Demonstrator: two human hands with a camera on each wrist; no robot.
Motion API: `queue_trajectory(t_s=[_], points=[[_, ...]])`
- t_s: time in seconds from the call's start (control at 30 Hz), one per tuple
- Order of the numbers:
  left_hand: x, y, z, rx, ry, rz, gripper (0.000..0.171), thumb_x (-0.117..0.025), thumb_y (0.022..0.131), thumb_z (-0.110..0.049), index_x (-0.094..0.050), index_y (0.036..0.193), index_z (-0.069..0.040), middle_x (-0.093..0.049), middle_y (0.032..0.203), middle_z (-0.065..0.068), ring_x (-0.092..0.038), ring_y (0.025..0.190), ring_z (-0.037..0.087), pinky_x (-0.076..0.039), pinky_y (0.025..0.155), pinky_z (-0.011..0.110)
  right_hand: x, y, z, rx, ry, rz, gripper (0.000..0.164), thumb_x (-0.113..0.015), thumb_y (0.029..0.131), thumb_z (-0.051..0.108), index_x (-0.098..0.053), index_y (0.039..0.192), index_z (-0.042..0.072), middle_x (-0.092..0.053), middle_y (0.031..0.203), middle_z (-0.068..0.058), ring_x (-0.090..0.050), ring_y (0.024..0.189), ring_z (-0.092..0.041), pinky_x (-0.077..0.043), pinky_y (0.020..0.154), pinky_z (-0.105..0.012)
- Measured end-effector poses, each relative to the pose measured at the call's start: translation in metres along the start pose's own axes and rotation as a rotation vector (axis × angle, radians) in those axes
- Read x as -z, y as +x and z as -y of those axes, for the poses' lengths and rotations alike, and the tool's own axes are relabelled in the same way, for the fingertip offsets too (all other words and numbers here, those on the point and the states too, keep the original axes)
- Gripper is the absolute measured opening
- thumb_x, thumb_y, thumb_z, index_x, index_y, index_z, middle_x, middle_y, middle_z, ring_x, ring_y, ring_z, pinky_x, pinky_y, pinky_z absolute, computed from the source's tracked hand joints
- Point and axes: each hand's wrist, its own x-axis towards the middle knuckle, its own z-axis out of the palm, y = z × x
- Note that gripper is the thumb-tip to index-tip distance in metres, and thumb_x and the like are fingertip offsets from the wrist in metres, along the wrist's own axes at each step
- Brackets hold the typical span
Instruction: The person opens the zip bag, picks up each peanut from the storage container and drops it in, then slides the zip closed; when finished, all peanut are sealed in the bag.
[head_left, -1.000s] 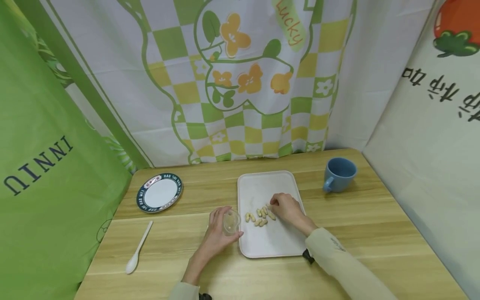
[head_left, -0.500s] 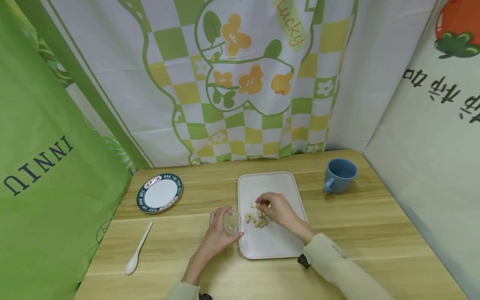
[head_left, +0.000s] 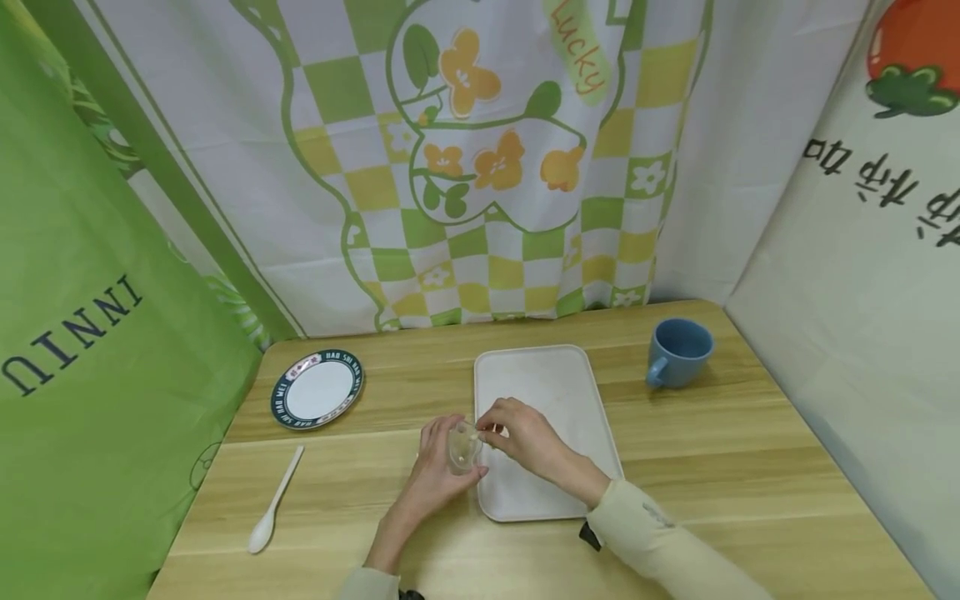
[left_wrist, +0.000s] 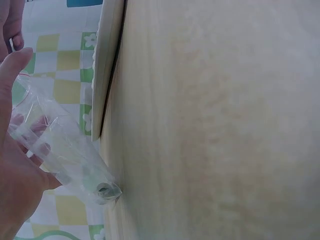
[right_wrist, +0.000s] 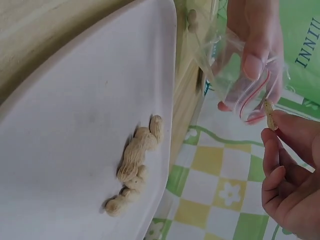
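The left hand [head_left: 437,457] is holding a clear zip bag [left_wrist: 70,155], its fingers and thumb curling around the upper part and keeping the mouth, with its red stripe, spread apart. The right hand [head_left: 534,440] is pinching a single peanut [right_wrist: 270,115] between thumb and fingertips, its grip standing narrow, and the nut is sitting right at the mouth of the bag; whether its tip is reaching inside, the views are not showing clearly. A small roundish thing [right_wrist: 192,17], too blurred to name, is lying in the bag's lower corner, and it is hard to tell whether that corner is touching the wooden surface [head_left: 712,533]. Just right of the bag, a pale tray [head_left: 543,371] is lying flat, and the right hand is hovering over it. The other peanuts [right_wrist: 134,159] are lying in a cluster on the tray near its rim, showing in the right wrist view while the right hand is hiding them from the head view. To the left, a white spoon [head_left: 276,500] is resting near a dark-rimmed plate [head_left: 318,390]. A blue mug [head_left: 678,354] is standing upright at the far right, and a checked curtain [head_left: 525,275] is hanging behind the surface.
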Motion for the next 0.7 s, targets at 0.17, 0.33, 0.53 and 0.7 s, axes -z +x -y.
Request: queue_trajectory(t_s=[0.17,0.33,0.53,0.7], points=[[0.0,-0.001,-0.001,-0.012,-0.009,0.011,0.08,-0.08,0.074,-0.034,-0.038,0.138,-0.011,-0.044,0.132,0.006,-0.034,0.127,0.025,-0.043,0.097,0.05,-0.006,0.0,0.007,-0.002,-0.073,0.048,0.01,-0.074,0.083,0.011,-0.072,0.093,0.011,-0.063,0.087,0.004,-0.057,0.081,-0.01,-0.05,0.068,-0.02],[-0.001,-0.002,-0.002,-0.028,-0.007,0.017,0.08,-0.081,0.073,-0.034,-0.04,0.137,-0.009,-0.044,0.132,0.006,-0.033,0.127,0.026,-0.043,0.098,0.05,-0.013,-0.002,0.01,0.037,-0.118,0.061,0.01,-0.075,0.082,0.013,-0.073,0.092,0.011,-0.063,0.087,0.003,-0.055,0.08,-0.011,-0.048,0.065,-0.02],[-0.002,-0.001,-0.004,-0.028,-0.009,0.032,0.081,-0.081,0.074,-0.035,-0.038,0.139,-0.01,-0.042,0.135,0.007,-0.031,0.129,0.027,-0.043,0.098,0.05,-0.018,-0.001,0.011,0.061,-0.133,0.068,0.011,-0.077,0.08,0.011,-0.073,0.09,0.011,-0.064,0.086,0.002,-0.055,0.078,-0.011,-0.047,0.064,-0.018],[-0.001,0.0,-0.004,-0.035,-0.015,0.019,0.081,-0.082,0.073,-0.031,-0.038,0.137,-0.008,-0.042,0.133,0.009,-0.033,0.127,0.028,-0.044,0.096,0.051,-0.009,0.0,0.006,0.039,-0.099,0.032,0.011,-0.074,0.084,0.012,-0.073,0.094,0.009,-0.065,0.088,0.001,-0.059,0.08,-0.012,-0.049,0.066,-0.019]])
